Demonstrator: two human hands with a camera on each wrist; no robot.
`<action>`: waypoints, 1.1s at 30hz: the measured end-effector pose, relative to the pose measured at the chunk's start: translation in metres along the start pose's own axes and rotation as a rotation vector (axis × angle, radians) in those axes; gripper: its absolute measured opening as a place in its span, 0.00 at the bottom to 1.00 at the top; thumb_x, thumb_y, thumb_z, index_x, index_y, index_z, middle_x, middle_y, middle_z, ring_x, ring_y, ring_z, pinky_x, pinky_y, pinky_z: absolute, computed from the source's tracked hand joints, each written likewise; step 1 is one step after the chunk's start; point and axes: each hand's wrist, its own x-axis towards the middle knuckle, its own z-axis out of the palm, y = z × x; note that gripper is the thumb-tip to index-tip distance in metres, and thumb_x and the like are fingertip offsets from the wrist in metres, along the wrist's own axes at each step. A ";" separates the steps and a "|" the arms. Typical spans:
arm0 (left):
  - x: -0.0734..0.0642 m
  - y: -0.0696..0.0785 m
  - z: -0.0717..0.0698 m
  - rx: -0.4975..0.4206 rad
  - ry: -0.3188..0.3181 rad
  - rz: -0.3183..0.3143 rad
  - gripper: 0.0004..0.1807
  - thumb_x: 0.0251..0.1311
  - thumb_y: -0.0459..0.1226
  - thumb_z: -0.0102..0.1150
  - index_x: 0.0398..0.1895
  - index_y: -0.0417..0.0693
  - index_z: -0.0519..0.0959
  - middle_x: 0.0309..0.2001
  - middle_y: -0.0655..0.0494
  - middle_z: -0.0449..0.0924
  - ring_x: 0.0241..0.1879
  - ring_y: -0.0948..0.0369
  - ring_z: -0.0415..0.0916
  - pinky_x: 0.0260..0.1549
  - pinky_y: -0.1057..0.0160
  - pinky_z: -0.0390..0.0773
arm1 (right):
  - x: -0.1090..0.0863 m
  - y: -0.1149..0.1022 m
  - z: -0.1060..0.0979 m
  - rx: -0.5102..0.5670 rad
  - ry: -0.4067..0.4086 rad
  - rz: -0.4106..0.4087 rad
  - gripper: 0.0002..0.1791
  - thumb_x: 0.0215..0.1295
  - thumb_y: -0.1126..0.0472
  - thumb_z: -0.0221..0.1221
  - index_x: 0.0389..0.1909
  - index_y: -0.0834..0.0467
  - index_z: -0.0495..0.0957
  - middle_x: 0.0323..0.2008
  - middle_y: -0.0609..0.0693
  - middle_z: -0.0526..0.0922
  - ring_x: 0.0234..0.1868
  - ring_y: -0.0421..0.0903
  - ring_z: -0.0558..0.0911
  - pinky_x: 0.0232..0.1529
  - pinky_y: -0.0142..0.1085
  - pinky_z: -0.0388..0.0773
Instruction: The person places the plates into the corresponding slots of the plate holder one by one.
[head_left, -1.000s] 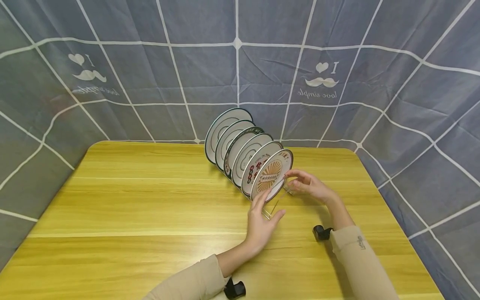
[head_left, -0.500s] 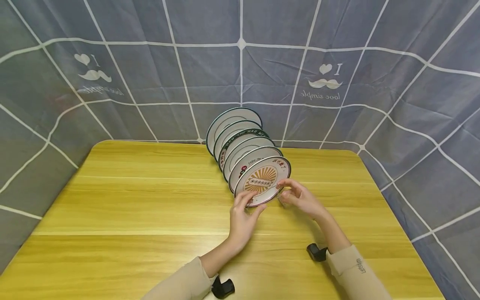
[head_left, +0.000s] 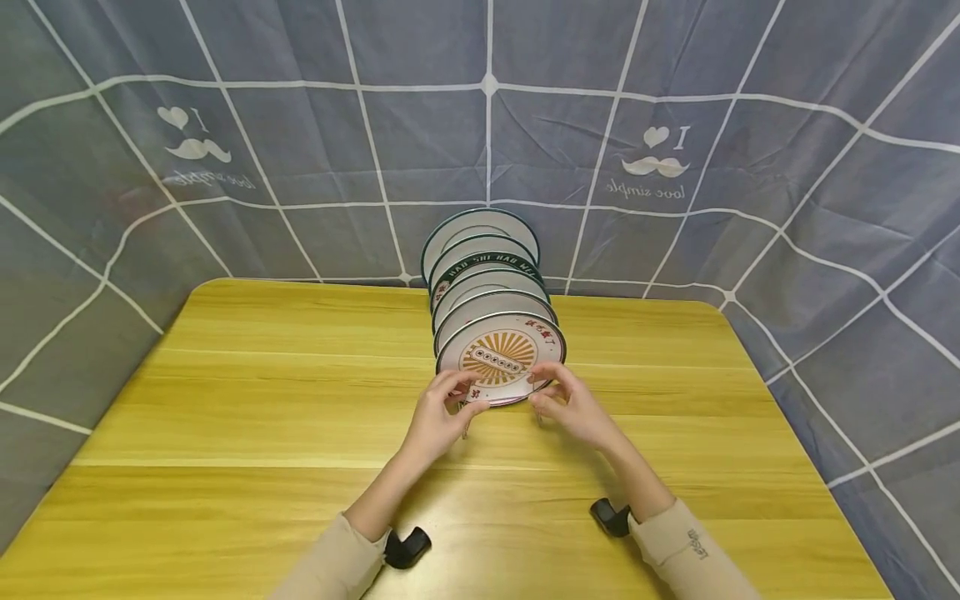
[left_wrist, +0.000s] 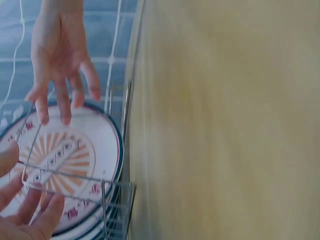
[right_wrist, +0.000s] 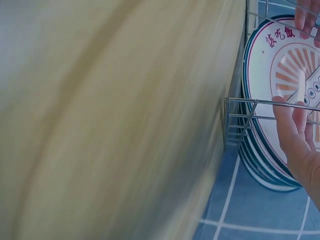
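Several round plates with dark rims stand on edge, one behind another, in a metal wire dish rack (right_wrist: 240, 100). The front plate (head_left: 495, 360) has an orange sunburst, a banner and red characters. My left hand (head_left: 438, 417) pinches the wire at the rack's near left corner, thumb below the fingers. At the near right corner, my right hand (head_left: 576, 408) grips the wire in the same way. In the left wrist view, the fingertips of both hands overlap the front plate's face. Most of the rack is hidden behind plates and hands in the head view.
The rack stands on a yellow wood-grain table (head_left: 262, 400), toward its back edge. Behind and beside the table hangs a grey-blue curtain (head_left: 300, 150) with white lines. Black wrist mounts (head_left: 407, 547) sit under both cuffs.
The rack with its plates has turned so the front plate now faces me, its near end swinging left. Both hands moved left along with it, keeping their hold.
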 end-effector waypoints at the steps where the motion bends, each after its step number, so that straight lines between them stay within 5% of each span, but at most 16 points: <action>1: 0.001 0.000 -0.003 0.010 -0.012 -0.010 0.20 0.46 0.28 0.66 0.46 0.34 0.76 0.42 0.40 0.73 0.42 0.44 0.72 0.44 0.51 0.78 | 0.000 -0.001 0.001 0.001 0.000 0.004 0.21 0.59 0.71 0.56 0.54 0.68 0.65 0.48 0.68 0.70 0.40 0.56 0.79 0.36 0.38 0.81; 10: 0.003 0.000 -0.018 0.006 -0.077 0.054 0.20 0.50 0.35 0.65 0.45 0.35 0.75 0.40 0.44 0.72 0.39 0.48 0.72 0.42 0.60 0.79 | 0.002 -0.010 0.010 -0.005 0.002 0.011 0.21 0.59 0.72 0.57 0.53 0.68 0.65 0.47 0.66 0.70 0.37 0.48 0.77 0.37 0.42 0.82; 18: 0.005 0.002 -0.027 -0.031 -0.115 -0.065 0.21 0.47 0.25 0.64 0.48 0.31 0.74 0.43 0.37 0.71 0.44 0.43 0.69 0.49 0.54 0.76 | -0.001 -0.033 0.017 0.051 -0.032 0.038 0.20 0.59 0.74 0.55 0.52 0.72 0.62 0.48 0.71 0.67 0.41 0.61 0.76 0.41 0.51 0.79; 33: 0.004 0.005 -0.039 -0.033 -0.154 -0.146 0.21 0.49 0.25 0.63 0.49 0.32 0.73 0.45 0.38 0.71 0.46 0.44 0.69 0.49 0.58 0.76 | 0.002 -0.012 0.018 0.077 -0.081 -0.073 0.22 0.59 0.61 0.60 0.51 0.64 0.65 0.46 0.61 0.69 0.39 0.47 0.77 0.36 0.42 0.82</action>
